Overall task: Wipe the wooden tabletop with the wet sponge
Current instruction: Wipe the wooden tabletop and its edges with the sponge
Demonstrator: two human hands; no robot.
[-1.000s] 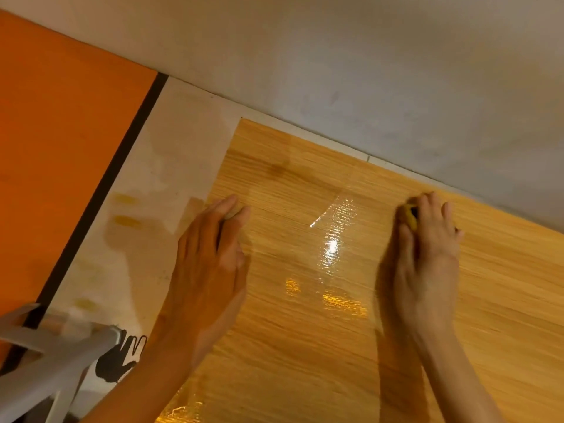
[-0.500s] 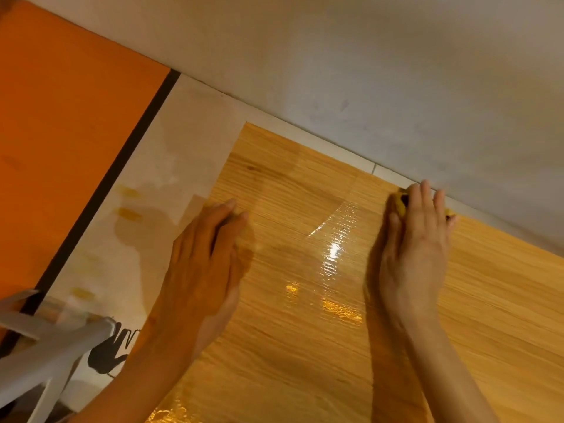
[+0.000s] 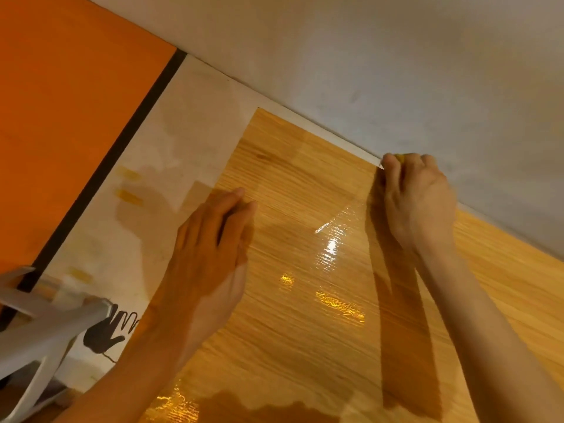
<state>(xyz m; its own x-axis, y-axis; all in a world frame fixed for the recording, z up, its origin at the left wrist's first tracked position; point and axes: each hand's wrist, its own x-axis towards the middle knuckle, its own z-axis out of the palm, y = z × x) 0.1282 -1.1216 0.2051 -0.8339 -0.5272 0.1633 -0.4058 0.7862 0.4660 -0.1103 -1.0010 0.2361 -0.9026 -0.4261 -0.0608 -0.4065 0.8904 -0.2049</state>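
The wooden tabletop [image 3: 305, 315] fills the lower middle, with a shiny wet patch in its centre. My right hand [image 3: 418, 199] is at the table's far edge against the wall, fingers curled over a yellow sponge [image 3: 400, 157]; only a sliver of the sponge shows above my knuckles. My left hand [image 3: 210, 248] lies flat on the tabletop near its left edge, fingers straight and together, holding nothing.
A grey-white wall [image 3: 366, 71] runs along the table's far edge. Left of the table lies a pale floor [image 3: 158, 166] with a black strip and an orange surface [image 3: 67, 117]. A white chair frame [image 3: 39, 325] juts in at the lower left.
My right hand has slid the sponge away from me, from mid-table up to the far edge by the wall. My left hand has stayed flat in place.
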